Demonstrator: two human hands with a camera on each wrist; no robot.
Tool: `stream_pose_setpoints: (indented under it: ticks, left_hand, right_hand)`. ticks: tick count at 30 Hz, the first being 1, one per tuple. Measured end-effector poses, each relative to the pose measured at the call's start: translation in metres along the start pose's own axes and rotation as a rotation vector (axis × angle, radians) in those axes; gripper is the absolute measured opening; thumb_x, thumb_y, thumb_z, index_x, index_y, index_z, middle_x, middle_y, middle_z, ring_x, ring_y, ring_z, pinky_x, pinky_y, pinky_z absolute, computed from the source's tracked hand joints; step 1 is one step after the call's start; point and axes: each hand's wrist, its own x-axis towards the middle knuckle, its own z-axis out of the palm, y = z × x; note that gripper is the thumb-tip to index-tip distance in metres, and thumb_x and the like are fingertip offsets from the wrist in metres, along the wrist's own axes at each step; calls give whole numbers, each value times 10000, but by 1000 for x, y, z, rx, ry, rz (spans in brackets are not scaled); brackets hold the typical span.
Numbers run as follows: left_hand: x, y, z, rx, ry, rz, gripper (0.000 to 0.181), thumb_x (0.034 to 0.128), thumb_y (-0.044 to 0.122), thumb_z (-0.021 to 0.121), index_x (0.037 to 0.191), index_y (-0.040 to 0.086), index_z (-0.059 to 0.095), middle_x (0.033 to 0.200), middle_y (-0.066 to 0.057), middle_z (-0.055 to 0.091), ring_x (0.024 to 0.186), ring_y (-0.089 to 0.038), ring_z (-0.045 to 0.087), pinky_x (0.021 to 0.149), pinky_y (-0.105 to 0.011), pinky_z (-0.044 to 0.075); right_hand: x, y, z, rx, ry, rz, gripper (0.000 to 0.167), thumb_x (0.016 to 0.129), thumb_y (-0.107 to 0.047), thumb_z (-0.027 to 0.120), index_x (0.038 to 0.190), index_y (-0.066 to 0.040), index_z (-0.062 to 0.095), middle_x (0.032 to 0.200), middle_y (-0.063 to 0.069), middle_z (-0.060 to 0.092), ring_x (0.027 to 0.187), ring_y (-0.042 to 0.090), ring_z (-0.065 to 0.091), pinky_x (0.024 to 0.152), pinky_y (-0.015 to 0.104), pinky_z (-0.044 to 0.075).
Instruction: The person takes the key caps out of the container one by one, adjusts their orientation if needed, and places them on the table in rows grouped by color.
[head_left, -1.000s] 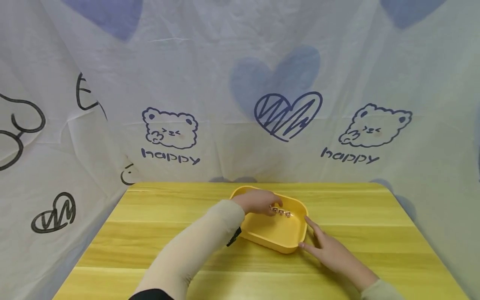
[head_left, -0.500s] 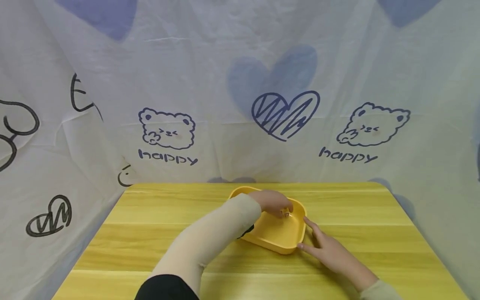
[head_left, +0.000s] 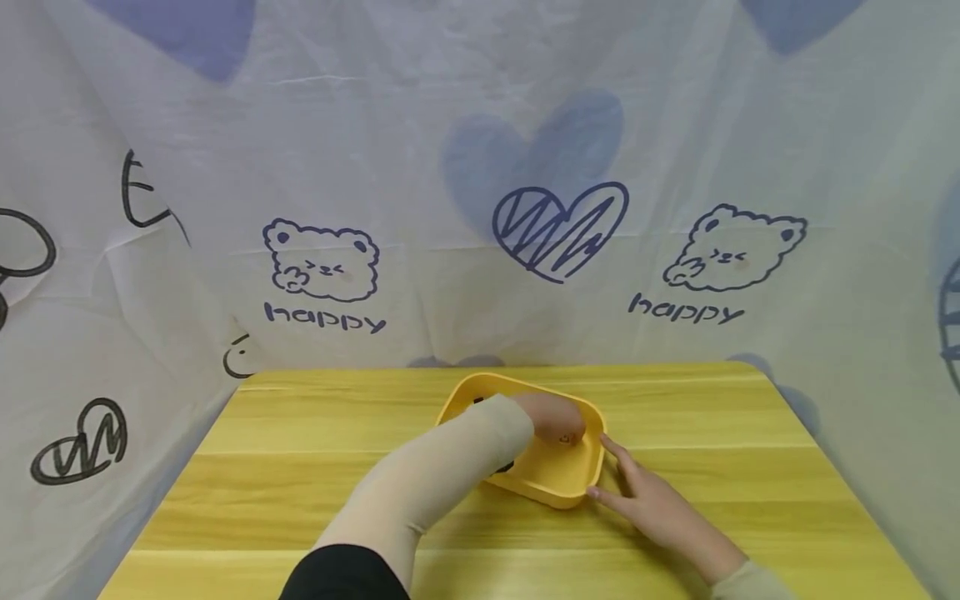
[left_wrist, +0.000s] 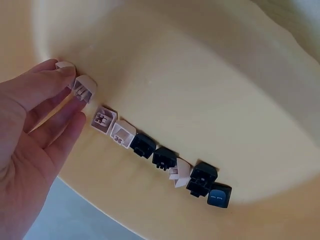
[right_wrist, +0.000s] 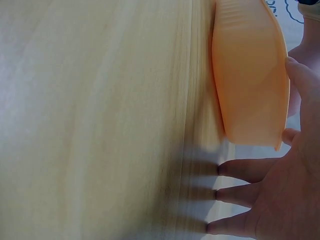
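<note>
A yellow tray (head_left: 551,477) stands on the table; in the right wrist view its orange-looking outer wall (right_wrist: 250,75) shows. Inside its right part reaches the left hand (head_left: 551,415). In the left wrist view that hand (left_wrist: 32,110) pinches a white keycap (left_wrist: 62,64) between thumb and fingers, at the upper end of a slanting row. Beside it lie another white keycap (left_wrist: 85,88), an upturned one (left_wrist: 103,119) and several black and white ones, ending in a black keycap (left_wrist: 219,195). The right hand (head_left: 660,504), fingers spread (right_wrist: 285,200), touches the tray's right end with thumb and index finger.
The wooden table (head_left: 300,475) extends around the tray on all sides. Behind it hangs a pale cloth (head_left: 420,167) with drawn hearts and bears. The left sleeve (head_left: 442,467) crosses the tray's near rim and hides part of the inside.
The left hand has moved right along the row inside the tray, now covering most of the white keycaps in the head view. Black pieces show at the tray's left. The right hand stays at the rim.
</note>
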Motion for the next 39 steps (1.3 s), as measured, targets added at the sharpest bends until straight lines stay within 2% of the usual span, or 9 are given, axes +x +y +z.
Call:
stream_pose_setpoints:
  ticks: [2,6,10,14,18,21,26,32,39]
  left_hand:
    - [3,0,3,18,8,11,147,985,119,570,1070,144,688,909,68,583,779,-81,473,724,-199,387]
    - [11,1,7,138,2,68,170,941,65,624,1078,139,691,944,65,621,801,-74,498,759,-189,424]
    - [12,6,8,207,-30,82,107,903,32,647,942,127,677,799,63,558,714,-84,449,674,-190,396]
    - [9,8,7,149,-28,60,135,903,-5,616,834,102,662,677,31,455,595,-99,343,551,-209,305]
    - [4,8,3,19,-7,10,216,924,-20,603,1029,119,731,851,46,627,619,-71,444,556,-177,381]
    - [-2,7,-3,-11,15,-5,286,936,-5,607,1161,131,719,992,41,685,689,-61,533,621,-179,444]
    - [-12,0,-10,13,60,54,176,911,-8,640,1019,71,754,821,19,663,688,-76,515,645,-179,419]
    - [-37,-6,-16,-105,162,107,200,900,63,693,1090,74,754,1035,1,711,892,-81,627,792,-181,482]
    - [-67,0,-19,-213,248,115,223,859,137,760,1079,96,762,956,52,676,828,-43,562,748,-151,451]
  right_hand:
    - [0,1,1,-6,7,-9,837,913,-599,553,1569,-253,165,1468,314,340,1300,489,387,1026,631,312]
    - [0,2,1,0,11,-14,834,915,-597,554,1569,-255,165,1470,312,339,1302,486,386,1029,627,312]
    - [0,1,2,7,16,-13,832,915,-594,556,1570,-260,165,1465,310,349,1302,479,391,1034,620,311]
    - [0,1,4,3,23,-21,827,916,-590,558,1569,-266,167,1460,308,359,1299,472,399,1033,615,316]
    - [0,1,4,-2,31,-27,827,916,-586,561,1568,-259,172,1452,313,366,1297,478,398,1036,616,311]
    - [1,1,4,-9,36,-27,831,916,-587,560,1569,-252,172,1455,315,358,1294,490,394,1038,619,306]
    - [-1,1,3,-19,35,-21,838,918,-589,554,1571,-243,160,1467,314,335,1296,504,381,1035,630,300]
    - [-2,0,3,-29,44,-26,845,917,-580,563,1571,-224,166,1463,306,346,1293,502,388,1034,631,298]
    - [-2,0,4,-27,38,-25,844,919,-583,557,1573,-233,154,1460,311,350,1293,500,389,1025,642,303]
